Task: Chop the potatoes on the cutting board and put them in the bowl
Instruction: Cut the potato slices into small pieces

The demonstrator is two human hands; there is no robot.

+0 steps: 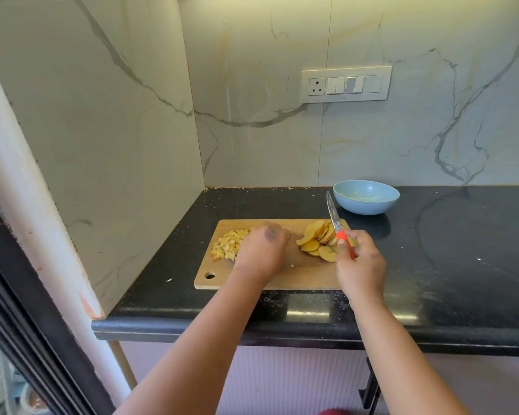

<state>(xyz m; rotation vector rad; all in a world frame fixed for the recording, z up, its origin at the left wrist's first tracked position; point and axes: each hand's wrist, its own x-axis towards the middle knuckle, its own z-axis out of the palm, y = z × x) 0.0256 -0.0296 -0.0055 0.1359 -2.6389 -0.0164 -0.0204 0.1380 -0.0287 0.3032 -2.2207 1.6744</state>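
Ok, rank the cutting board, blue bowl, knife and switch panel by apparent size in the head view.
1. Cutting board
2. Switch panel, farther away, so its true size is unsure
3. Blue bowl
4. Knife

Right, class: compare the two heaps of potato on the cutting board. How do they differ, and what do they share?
The diced potato pile lies at the board's left end; the potato slices lie toward its right. The dice are small cubes; the slices are broad, flat rounds, overlapping. The left hand sits beside the dice; the right hand, holding the knife, is at the slices. Both are yellow and lie on the wooden cutting board, outside the blue bowl.
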